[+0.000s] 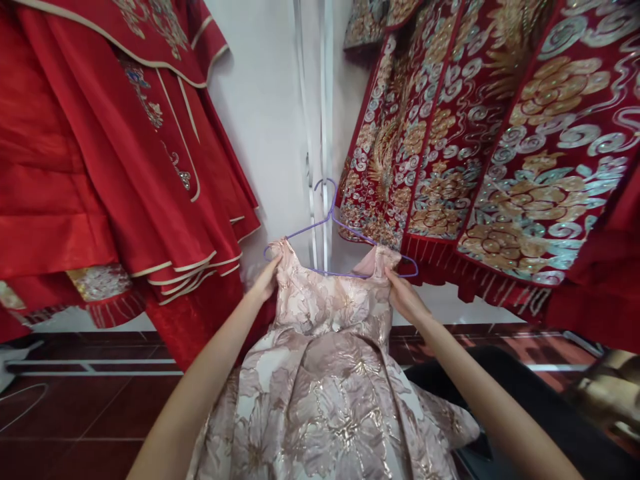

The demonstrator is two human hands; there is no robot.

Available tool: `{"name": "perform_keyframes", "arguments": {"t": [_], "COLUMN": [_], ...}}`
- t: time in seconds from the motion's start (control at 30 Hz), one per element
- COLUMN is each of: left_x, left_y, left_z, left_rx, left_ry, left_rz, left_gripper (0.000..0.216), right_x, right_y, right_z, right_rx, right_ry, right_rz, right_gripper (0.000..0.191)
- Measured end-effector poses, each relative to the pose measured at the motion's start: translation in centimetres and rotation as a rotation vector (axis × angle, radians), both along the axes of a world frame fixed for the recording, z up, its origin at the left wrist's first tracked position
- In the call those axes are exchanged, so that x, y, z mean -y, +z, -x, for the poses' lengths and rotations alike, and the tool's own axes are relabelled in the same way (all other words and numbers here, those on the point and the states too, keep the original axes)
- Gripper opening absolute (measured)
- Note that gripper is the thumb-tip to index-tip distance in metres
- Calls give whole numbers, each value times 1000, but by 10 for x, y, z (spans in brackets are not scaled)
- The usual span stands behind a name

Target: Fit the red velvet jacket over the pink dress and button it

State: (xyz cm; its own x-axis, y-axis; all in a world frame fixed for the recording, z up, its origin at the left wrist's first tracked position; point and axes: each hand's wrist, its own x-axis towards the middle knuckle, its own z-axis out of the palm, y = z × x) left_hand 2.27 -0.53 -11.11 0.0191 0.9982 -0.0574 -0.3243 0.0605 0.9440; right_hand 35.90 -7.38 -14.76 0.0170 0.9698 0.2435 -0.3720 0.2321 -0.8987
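Note:
A pale pink dress [335,373] with a shiny floral pattern fills the lower middle of the head view. Its shoulder straps sit on a thin purple hanger [333,213], whose hook points up. My left hand [267,279] is closed on the dress at the left strap, below the hanger's end. At the right strap, my right hand [406,298] pinches the fabric in the same way. Both arms reach forward along the sides of the dress. The fingertips are partly hidden by the cloth.
Red garments with cream piping [115,153] hang at the left. Dark red embroidered garments [480,147] with fringes hang at the right. White rack poles [326,100] stand between them, with a low white rail [125,367] above the red tiled floor [90,413]. A black object [520,387] lies at lower right.

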Motion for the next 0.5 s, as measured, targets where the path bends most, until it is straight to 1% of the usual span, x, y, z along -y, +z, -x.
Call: {"name": "perform_keyframes", "arguments": {"t": [0.1,0.17,0.23,0.27,0.33,0.4,0.43,0.47,0.5], "left_x": [11,20,28,32,37,42,44,47,48], "left_y": [-3,-3,-8,-12,-23,-34,-38,-42,-45], "left_z": [-19,-25,-26,-25,-22,-16,-12,-8,-4], "left_rx": [31,11,2,-3,-31,-69,-77,-70,-47], "left_ry": [-11,-45,-74,-68,-14,36,40,25,-9], "left_rz": [-73,-95,-100,-108,-125,-138,-130,-111,-80], "left_gripper": [40,37,37,37,38,39,39,39,39], "right_x": [-1,3,10,14,20,26,29,31,34], "right_y": [-4,-7,-12,-14,-19,-23,-25,-26,-27], "right_z": [7,11,16,19,23,23,21,17,12], "right_rx": [83,138,199,237,297,284,254,215,177], "right_ry": [-51,-84,-120,-144,-220,-265,-225,-132,5], "right_rz": [82,102,60,24,-54,-63,-29,18,70], "right_gripper": [35,37,37,36,35,35,35,37,41]}}
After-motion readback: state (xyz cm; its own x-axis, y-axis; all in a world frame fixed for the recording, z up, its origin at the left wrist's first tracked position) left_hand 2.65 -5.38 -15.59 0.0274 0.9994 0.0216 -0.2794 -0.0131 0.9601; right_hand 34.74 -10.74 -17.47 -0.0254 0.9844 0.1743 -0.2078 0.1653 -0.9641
